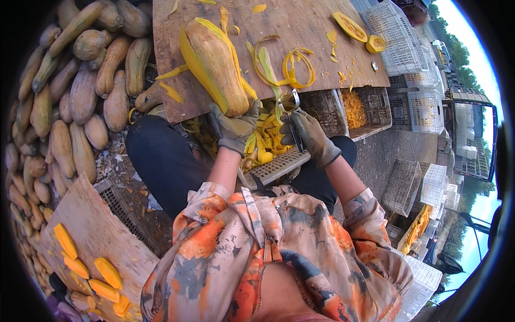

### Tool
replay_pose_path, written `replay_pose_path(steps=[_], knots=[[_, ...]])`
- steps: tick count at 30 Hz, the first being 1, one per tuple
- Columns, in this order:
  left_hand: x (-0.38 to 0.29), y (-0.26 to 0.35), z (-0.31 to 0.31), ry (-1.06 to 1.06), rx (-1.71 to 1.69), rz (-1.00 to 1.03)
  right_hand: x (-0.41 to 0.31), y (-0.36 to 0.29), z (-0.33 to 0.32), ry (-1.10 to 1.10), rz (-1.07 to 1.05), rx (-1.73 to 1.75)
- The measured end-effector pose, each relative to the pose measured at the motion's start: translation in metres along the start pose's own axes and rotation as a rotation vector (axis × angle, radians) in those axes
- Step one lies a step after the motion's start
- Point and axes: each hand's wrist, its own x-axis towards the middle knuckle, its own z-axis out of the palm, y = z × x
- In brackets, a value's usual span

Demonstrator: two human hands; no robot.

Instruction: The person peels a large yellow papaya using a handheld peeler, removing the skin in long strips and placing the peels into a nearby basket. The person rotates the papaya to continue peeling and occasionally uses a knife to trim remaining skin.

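A long tan squash (217, 64) lies on a plywood board (293, 20), its near end over the board's front edge. Yellow flesh shows along its sides where the skin is off. My left hand (237, 126), in a work glove, cups that near end. Gloved too, my right hand (314, 135) grips a metal peeler (290, 102), held just right of the squash and apart from it. Curled yellow peelings (299, 76) and a green-yellow strip (266, 64) lie on the board. Below, more peelings (265, 139) fill a plastic crate (277, 167) between my knees.
Many whole squashes (82, 92) are piled at left. A cut squash half (349, 26) lies at the board's far right. Under the board, a crate holds orange scraps (354, 108). White crates (396, 36) stack at right. Peeled pieces (108, 273) lie on another board (86, 213).
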Motion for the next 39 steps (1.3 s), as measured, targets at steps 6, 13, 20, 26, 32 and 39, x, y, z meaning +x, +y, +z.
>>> replay_pose_path(steps=[6,13,20,26,32,39], knots=[[-0.006,-0.002,0.007,-0.053,-0.035,0.037,0.098,-0.075,0.038,-0.037,-0.187,-0.506],[-0.008,-0.003,0.015,-0.084,-0.055,0.030,0.210,-0.216,0.152,0.109,-0.614,-1.318],[-0.005,-0.001,0.009,-0.035,-0.196,-0.042,0.206,-0.147,0.136,0.048,-0.673,-1.314],[0.004,-0.001,-0.003,-0.048,-0.016,-0.039,0.035,-0.017,0.078,-0.148,-0.148,-1.415],[0.000,-0.008,0.011,0.068,-0.035,-0.026,0.102,-0.112,0.102,0.058,-0.575,-1.135],[-0.005,-0.002,0.017,0.091,-0.064,-0.058,0.215,-0.172,0.162,-0.009,-0.723,-1.353]])
